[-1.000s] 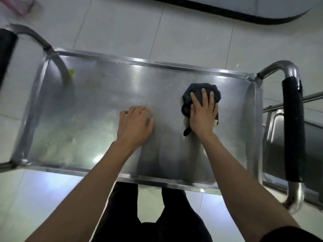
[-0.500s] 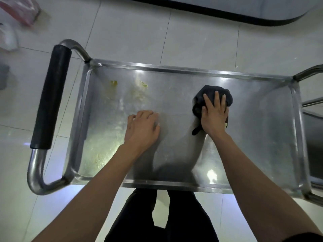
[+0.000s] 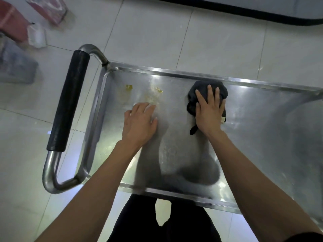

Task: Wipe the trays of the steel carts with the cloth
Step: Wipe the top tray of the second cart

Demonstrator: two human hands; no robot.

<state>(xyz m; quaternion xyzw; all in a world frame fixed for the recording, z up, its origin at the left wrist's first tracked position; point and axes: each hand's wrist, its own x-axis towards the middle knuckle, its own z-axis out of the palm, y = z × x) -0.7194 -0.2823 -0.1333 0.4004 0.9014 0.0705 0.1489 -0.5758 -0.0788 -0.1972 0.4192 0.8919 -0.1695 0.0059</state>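
Pressing cloth [image 3: 208,89] flat under my right hand [image 3: 208,112], now sliding leftward; left hand [image 3: 139,123] bracing tray [image 3: 174,72], yellow stains [image 3: 129,87] still ahead.

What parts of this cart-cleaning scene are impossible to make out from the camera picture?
- Head view: the tray runs off the right edge, so its far end is unseen.
- The right hand covers much of the dark cloth.
- The tray surface beneath the left hand and both forearms is hidden.
- The red and white packages on the floor are blurred; their labels cannot be read.
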